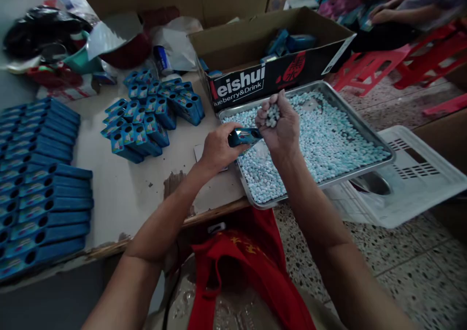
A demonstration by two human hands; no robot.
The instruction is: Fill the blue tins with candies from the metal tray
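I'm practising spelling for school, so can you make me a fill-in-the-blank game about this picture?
1. The left hand holds a small box that is mostly ____ in colour.
2. The hand cupping some pale pieces is the person's ____ one.
3. The big open carton behind the metal tray is made of ____.
4. The plastic stools are coloured ____.

Missing words: blue; right; cardboard; red.

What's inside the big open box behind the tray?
Inside the box, blue packs show, mostly toward the right. Its front wall hides part of the bottom, so anything lying low there can't be seen.
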